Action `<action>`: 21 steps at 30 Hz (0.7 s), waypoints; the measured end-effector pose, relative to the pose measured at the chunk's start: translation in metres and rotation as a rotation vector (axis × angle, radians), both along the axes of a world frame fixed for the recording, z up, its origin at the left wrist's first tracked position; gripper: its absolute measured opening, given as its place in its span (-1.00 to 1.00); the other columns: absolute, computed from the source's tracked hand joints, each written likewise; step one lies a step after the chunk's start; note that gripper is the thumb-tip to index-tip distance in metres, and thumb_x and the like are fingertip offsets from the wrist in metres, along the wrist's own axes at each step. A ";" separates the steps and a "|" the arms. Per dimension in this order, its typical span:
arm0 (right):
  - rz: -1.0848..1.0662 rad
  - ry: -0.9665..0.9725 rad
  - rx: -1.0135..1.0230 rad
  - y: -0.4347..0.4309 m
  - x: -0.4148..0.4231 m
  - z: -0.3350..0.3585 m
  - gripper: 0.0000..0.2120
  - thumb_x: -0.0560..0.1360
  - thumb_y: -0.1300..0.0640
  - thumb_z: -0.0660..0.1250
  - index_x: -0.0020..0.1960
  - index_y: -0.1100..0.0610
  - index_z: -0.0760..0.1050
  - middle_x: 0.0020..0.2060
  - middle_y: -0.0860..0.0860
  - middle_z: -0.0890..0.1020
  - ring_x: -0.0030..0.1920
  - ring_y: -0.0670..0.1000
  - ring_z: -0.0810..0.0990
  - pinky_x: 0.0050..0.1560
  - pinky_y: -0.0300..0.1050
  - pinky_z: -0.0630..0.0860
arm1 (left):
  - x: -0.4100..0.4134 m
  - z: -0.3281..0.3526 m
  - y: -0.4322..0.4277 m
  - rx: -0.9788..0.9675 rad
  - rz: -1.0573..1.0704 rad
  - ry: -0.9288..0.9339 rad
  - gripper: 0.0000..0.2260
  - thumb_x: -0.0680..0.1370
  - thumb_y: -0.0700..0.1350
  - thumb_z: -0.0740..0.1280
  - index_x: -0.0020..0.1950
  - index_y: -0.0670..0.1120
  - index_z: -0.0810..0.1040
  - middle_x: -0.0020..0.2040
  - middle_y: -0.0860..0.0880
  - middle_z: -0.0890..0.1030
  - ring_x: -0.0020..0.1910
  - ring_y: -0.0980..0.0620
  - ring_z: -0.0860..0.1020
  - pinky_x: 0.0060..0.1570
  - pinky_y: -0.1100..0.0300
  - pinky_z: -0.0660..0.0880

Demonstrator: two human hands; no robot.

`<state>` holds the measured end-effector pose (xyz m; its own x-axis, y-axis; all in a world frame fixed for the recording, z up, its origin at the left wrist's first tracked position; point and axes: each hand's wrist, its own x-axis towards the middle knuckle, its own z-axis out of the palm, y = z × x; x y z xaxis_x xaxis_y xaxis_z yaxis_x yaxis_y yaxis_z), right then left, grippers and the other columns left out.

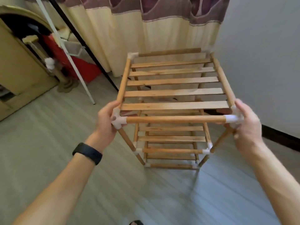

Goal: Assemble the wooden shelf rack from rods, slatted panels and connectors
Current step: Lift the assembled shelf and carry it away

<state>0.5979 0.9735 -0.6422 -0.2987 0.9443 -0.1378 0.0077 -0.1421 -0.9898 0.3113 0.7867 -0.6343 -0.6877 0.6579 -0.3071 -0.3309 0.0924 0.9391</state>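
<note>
the step in hand seems to be seating the top frame of the rack [127, 140] at its two near corners. it is best to press both corners down evenly and at one time, straight along the legs, and to watch that each rod goes fully into its socket; a push on one side only could tilt the frame and pull the far joints loose. the left hand [105, 121], with a black wristband [87, 153] on its wrist, grasps the front left connector [119, 121], thumb on top and fingers curled under it. the right hand [248, 125] grasps the front right connector [232, 119] in a similar way, though it is a little blurred and i cannot tell where each finger sits. both forearms reach forward and down, about equally on each side. between the two connectors runs the front rod [175, 119], level and, as far as i can judge, seated at both ends. just behind it lies the top slatted panel [173, 93], across the side rods. under it the lower shelves [172, 138] are in place, and the rack stands upright on the floor [65, 127], close to its far corner. at the far left corner a white connector [132, 55] is on; the far right corner is too blurred to tell and deserves a check. behind the rack hangs a curtain [146, 30], and the wall [259, 46] is just to the right.
</note>
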 end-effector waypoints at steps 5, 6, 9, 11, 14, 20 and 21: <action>-0.064 -0.089 -0.093 -0.028 0.002 -0.012 -0.31 0.25 -0.70 0.04 -0.33 -0.12 0.56 -0.43 -0.12 0.57 -0.22 -0.01 0.53 -0.06 0.00 0.40 | 0.046 -0.024 -0.019 -0.119 0.237 0.171 -0.31 0.44 0.44 0.12 0.25 -0.09 0.51 -0.07 -0.21 0.58 -0.11 -0.06 0.60 -0.06 0.16 0.58; -0.082 -0.112 -0.094 -0.032 0.001 -0.008 -0.31 0.28 -0.69 0.01 -0.34 -0.10 0.50 -0.48 -0.10 0.52 -0.30 -0.04 0.49 -0.13 -0.01 0.37 | 0.050 -0.020 -0.015 -0.146 0.305 0.176 -0.38 0.41 0.42 0.11 0.11 -0.08 0.49 -0.20 -0.17 0.47 -0.27 0.02 0.51 -0.28 0.19 0.50; -0.147 -0.131 -0.056 -0.033 -0.003 0.009 -0.39 0.35 -0.63 0.02 -0.30 -0.10 0.39 -0.49 -0.08 0.41 -0.37 -0.04 0.39 -0.20 -0.01 0.32 | 0.050 0.005 -0.003 -0.144 0.434 0.105 -0.53 0.36 0.34 0.14 -0.01 -0.02 0.42 -0.26 -0.03 0.33 -0.34 0.07 0.35 -0.43 0.25 0.31; -0.176 -0.115 -0.046 -0.020 -0.005 0.030 -0.49 0.44 -0.52 0.07 -0.22 -0.08 0.41 -0.45 -0.10 0.38 -0.37 -0.04 0.36 -0.23 -0.02 0.30 | 0.043 0.026 0.010 -0.121 0.415 0.102 -0.57 0.44 0.30 0.18 0.04 -0.02 0.45 -0.28 0.03 0.34 -0.38 0.13 0.34 -0.44 0.28 0.29; -0.201 -0.135 -0.120 0.002 -0.010 0.066 -0.64 0.49 -0.36 0.12 -0.19 -0.17 0.55 -0.44 -0.14 0.37 -0.36 -0.06 0.35 -0.26 -0.06 0.29 | 0.035 0.063 0.026 -0.160 0.278 0.150 -0.61 0.63 0.25 0.11 0.13 -0.04 0.49 -0.33 0.08 0.34 -0.42 0.16 0.30 -0.41 0.25 0.27; -0.271 -0.280 -0.284 0.016 0.022 0.136 -0.57 0.43 -0.38 0.13 -0.15 -0.10 0.60 -0.32 -0.03 0.50 -0.30 -0.02 0.44 -0.15 -0.02 0.38 | 0.049 0.148 0.056 -0.218 0.124 0.026 -0.68 0.54 0.21 0.26 0.12 0.03 0.59 -0.40 0.10 0.32 -0.44 0.15 0.30 -0.37 0.20 0.22; -0.284 -0.299 -0.313 0.014 0.031 0.151 -0.54 0.43 -0.38 0.14 -0.21 -0.04 0.58 -0.31 -0.02 0.50 -0.29 -0.01 0.44 -0.15 -0.02 0.37 | 0.055 0.165 0.060 -0.253 0.109 0.006 -0.73 0.57 0.19 0.26 0.10 0.05 0.60 -0.42 0.11 0.32 -0.44 0.15 0.29 -0.37 0.20 0.21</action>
<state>0.6293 0.9879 -0.4913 0.0597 0.8823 -0.4669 0.2021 -0.4687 -0.8599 0.3663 0.8465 -0.4696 -0.7527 0.4824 -0.4481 -0.3462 0.2888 0.8926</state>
